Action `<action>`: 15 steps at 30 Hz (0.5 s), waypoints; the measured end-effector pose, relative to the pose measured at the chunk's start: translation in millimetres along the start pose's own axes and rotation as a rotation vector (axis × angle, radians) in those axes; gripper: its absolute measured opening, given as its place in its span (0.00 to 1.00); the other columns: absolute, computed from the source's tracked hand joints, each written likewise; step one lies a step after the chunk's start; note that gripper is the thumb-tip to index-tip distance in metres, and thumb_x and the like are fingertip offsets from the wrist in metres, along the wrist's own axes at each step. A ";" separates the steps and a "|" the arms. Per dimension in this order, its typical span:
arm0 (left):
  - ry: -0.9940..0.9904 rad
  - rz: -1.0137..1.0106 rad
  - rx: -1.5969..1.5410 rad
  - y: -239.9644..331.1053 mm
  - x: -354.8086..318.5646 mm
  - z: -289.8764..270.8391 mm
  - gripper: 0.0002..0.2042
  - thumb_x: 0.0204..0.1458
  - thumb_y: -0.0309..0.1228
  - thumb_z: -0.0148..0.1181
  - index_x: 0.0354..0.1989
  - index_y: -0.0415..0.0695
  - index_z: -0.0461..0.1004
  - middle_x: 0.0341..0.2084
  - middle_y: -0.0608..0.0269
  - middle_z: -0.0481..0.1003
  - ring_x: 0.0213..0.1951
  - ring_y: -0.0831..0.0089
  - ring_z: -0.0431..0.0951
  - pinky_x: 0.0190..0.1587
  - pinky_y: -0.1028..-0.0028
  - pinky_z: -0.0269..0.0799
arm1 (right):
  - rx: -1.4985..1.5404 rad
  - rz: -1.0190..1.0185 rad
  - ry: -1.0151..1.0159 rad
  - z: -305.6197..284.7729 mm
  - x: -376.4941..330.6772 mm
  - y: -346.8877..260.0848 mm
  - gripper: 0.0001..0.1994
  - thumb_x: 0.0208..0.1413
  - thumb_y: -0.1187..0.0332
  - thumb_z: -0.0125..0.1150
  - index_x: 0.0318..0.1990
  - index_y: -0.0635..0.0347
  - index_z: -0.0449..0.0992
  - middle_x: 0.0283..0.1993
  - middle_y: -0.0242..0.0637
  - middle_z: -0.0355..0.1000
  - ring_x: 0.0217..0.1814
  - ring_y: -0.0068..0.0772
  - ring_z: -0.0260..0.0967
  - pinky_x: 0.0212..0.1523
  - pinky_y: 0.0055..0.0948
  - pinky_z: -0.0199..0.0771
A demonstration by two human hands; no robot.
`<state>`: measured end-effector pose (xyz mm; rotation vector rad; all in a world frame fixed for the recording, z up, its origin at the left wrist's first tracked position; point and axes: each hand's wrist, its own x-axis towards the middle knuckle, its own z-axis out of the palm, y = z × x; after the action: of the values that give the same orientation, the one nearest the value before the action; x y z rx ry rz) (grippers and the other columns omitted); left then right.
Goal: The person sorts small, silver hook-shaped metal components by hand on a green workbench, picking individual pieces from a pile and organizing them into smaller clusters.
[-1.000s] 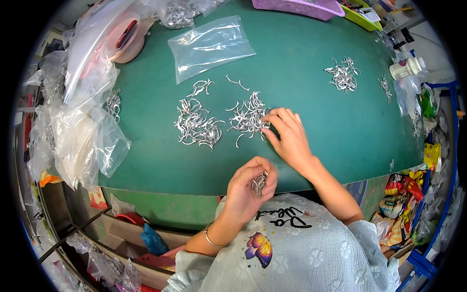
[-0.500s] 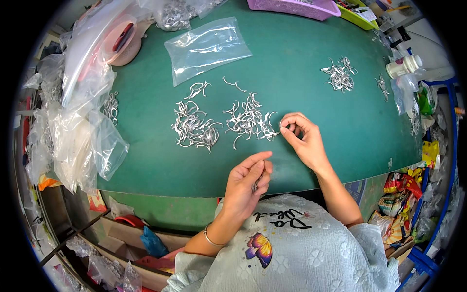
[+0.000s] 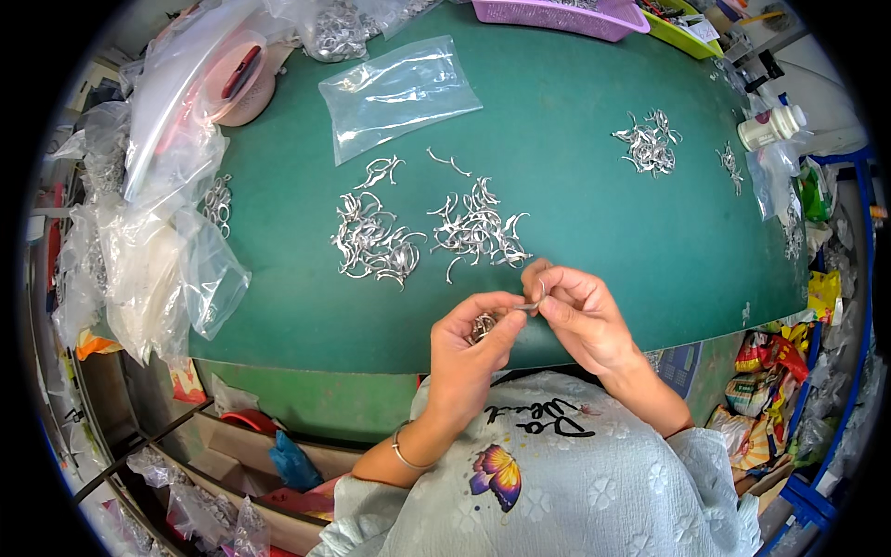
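Note:
My left hand [image 3: 459, 357] is closed around several small curved silver metal pieces [image 3: 482, 327] that show in its palm. Between its thumb and forefinger and the fingertips of my right hand [image 3: 587, 314] is a thin curved silver piece [image 3: 531, 306]; both hands pinch at it. Just beyond the hands lies a loose pile of similar curved pieces [image 3: 478, 227]. To its left sits a second pile [image 3: 376, 239], with a few strays [image 3: 380, 171] above it. Whether the pinched metal is one piece or two, I cannot tell.
A flat clear plastic bag [image 3: 399, 97] lies on the green table [image 3: 566, 121]. Another silver pile [image 3: 650, 144] and a white bottle [image 3: 770, 128] are at right. Plastic bags and a pink basket [image 3: 251, 97] crowd the left; purple [image 3: 557, 17] and yellow-green trays [image 3: 682, 30] stand behind.
My right hand has drawn back from the middle pile toward my left hand, and their fingertips now meet at a silver piece. My left forefinger and thumb have closed on it.

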<state>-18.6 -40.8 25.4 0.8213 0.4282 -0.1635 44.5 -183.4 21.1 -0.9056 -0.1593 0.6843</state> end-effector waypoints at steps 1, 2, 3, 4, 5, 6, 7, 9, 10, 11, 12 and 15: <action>0.021 0.027 0.051 2.5 -1.3 3.0 0.07 0.49 0.23 0.57 0.37 0.38 0.73 0.24 0.72 0.69 0.19 0.91 0.58 0.18 0.88 0.49 | 0.021 0.001 0.003 1.9 -2.1 0.3 0.04 0.52 0.76 0.55 0.35 0.63 0.71 0.39 0.31 0.62 0.43 0.21 0.59 0.46 0.23 0.58; 0.042 0.054 0.101 6.2 -2.9 7.2 0.07 0.48 0.22 0.58 0.36 0.38 0.74 0.23 0.73 0.69 0.20 0.91 0.59 0.18 0.88 0.50 | 0.041 0.002 0.007 3.6 -3.6 0.0 0.04 0.52 0.76 0.55 0.35 0.63 0.71 0.39 0.32 0.62 0.43 0.21 0.59 0.46 0.23 0.58; 0.063 0.080 0.151 8.1 -3.8 9.4 0.06 0.48 0.22 0.58 0.34 0.37 0.74 0.23 0.73 0.69 0.20 0.91 0.60 0.18 0.88 0.51 | -0.047 -0.044 -0.002 6.2 -4.4 -2.2 0.03 0.52 0.76 0.55 0.35 0.63 0.71 0.38 0.32 0.63 0.43 0.21 0.59 0.46 0.23 0.59; 0.063 0.130 0.180 7.8 -4.7 9.0 0.06 0.47 0.21 0.58 0.34 0.37 0.75 0.23 0.72 0.70 0.20 0.91 0.61 0.19 0.88 0.52 | -0.134 -0.090 -0.011 9.8 -5.1 -6.1 0.03 0.52 0.76 0.55 0.34 0.64 0.71 0.38 0.32 0.63 0.42 0.21 0.59 0.45 0.23 0.59; 0.063 0.180 0.208 7.0 -6.0 8.4 0.05 0.46 0.20 0.59 0.33 0.37 0.75 0.23 0.72 0.70 0.21 0.90 0.61 0.20 0.88 0.53 | -0.222 -0.136 -0.019 12.7 -5.8 -9.5 0.03 0.52 0.76 0.55 0.34 0.64 0.71 0.38 0.32 0.64 0.42 0.21 0.59 0.45 0.23 0.59; 0.063 0.230 0.237 6.5 -6.9 8.0 0.05 0.46 0.19 0.59 0.33 0.37 0.75 0.23 0.71 0.70 0.21 0.90 0.62 0.20 0.88 0.54 | -0.319 -0.174 -0.020 14.2 -6.8 -12.4 0.03 0.52 0.76 0.55 0.34 0.64 0.71 0.37 0.33 0.65 0.41 0.21 0.60 0.44 0.23 0.60; 0.056 0.267 0.259 7.1 -7.6 8.6 0.05 0.45 0.18 0.58 0.32 0.36 0.75 0.23 0.70 0.71 0.20 0.90 0.62 0.19 0.87 0.53 | -0.415 -0.211 -0.022 14.9 -8.0 -15.2 0.03 0.52 0.76 0.55 0.34 0.65 0.71 0.36 0.34 0.66 0.40 0.22 0.61 0.43 0.23 0.61; 0.040 0.337 0.301 8.8 -9.5 10.8 0.05 0.45 0.16 0.57 0.32 0.35 0.74 0.23 0.67 0.71 0.18 0.89 0.61 0.17 0.87 0.51 | -0.459 -0.225 0.005 16.8 -10.5 -17.0 0.03 0.53 0.76 0.55 0.34 0.65 0.71 0.35 0.35 0.68 0.38 0.22 0.63 0.42 0.23 0.63; 0.023 0.345 0.290 9.6 -10.4 10.9 0.06 0.45 0.16 0.57 0.32 0.35 0.74 0.23 0.67 0.72 0.19 0.89 0.62 0.19 0.87 0.53 | -0.406 -0.202 0.032 18.3 -11.7 -16.6 0.03 0.53 0.75 0.54 0.34 0.65 0.71 0.34 0.35 0.69 0.37 0.23 0.64 0.41 0.24 0.64; 0.006 0.352 0.280 10.7 -11.6 10.4 0.06 0.44 0.16 0.58 0.32 0.35 0.75 0.24 0.67 0.72 0.21 0.89 0.62 0.21 0.87 0.55 | -0.353 -0.179 0.058 19.3 -12.8 -16.5 0.03 0.53 0.75 0.54 0.34 0.65 0.71 0.34 0.36 0.70 0.37 0.23 0.65 0.41 0.24 0.65; -0.011 0.359 0.269 11.6 -12.7 10.1 0.06 0.44 0.16 0.59 0.32 0.36 0.75 0.25 0.67 0.72 0.22 0.89 0.63 0.23 0.87 0.57 | -0.274 -0.123 0.069 20.2 -13.6 -17.2 0.03 0.53 0.75 0.54 0.34 0.66 0.71 0.34 0.36 0.70 0.37 0.24 0.66 0.41 0.24 0.65; -0.037 0.331 0.232 14.1 -14.5 10.5 0.06 0.44 0.16 0.59 0.32 0.36 0.75 0.25 0.67 0.73 0.22 0.88 0.64 0.23 0.87 0.57 | -0.063 0.013 0.082 21.3 -15.5 -17.8 0.04 0.54 0.74 0.53 0.34 0.66 0.71 0.33 0.36 0.70 0.37 0.25 0.67 0.41 0.25 0.66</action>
<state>-24.2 -39.4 47.5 1.1029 0.2357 0.0812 32.3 -186.1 50.4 -0.9939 -0.1028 0.6559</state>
